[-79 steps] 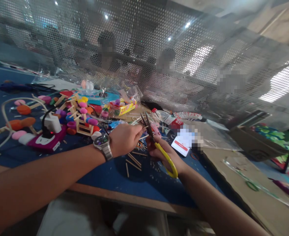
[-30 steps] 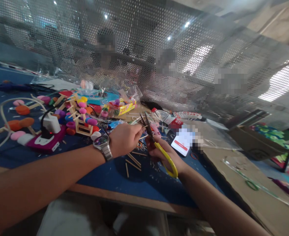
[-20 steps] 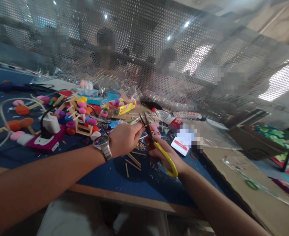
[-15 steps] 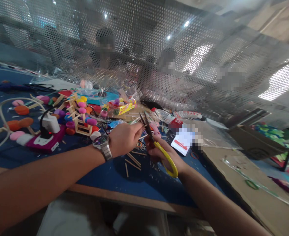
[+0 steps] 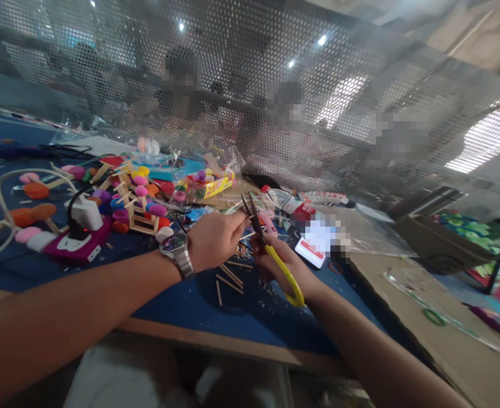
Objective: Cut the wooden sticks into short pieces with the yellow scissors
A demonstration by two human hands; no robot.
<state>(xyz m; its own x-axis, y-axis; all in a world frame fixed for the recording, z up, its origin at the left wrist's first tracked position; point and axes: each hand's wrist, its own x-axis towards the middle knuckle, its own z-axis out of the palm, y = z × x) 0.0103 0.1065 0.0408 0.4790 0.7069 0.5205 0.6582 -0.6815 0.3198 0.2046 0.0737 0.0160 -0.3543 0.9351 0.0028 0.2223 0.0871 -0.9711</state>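
Note:
My right hand [image 5: 278, 262] grips yellow-handled scissors [image 5: 284, 272], with the dark blades pointing up and slightly apart. At the blades, my left hand [image 5: 216, 238], wearing a metal watch [image 5: 177, 252], has its thumb and fingers pinched together. Whatever sits in that pinch is too small and hidden to make out. Below the hands, several thin wooden sticks [image 5: 231, 277] lie on the blue tabletop [image 5: 173, 309] among small pale scraps. A phone [image 5: 313, 246] with a lit screen lies just right of the scissors.
On the left are a purple power strip [image 5: 80, 241] with a white plug [image 5: 86, 215], a looping cable, and a stick structure [image 5: 142, 212] with colourful round pieces. A plastic bottle [image 5: 290, 204] lies behind the hands. Cardboard [image 5: 398, 306] and a box [image 5: 441, 238] are at right; a perforated screen [image 5: 241, 85] stands behind.
Almost nothing differs. The scissors' handle has shifted very slightly left with my right hand; my left hand keeps its pinch at the blades.

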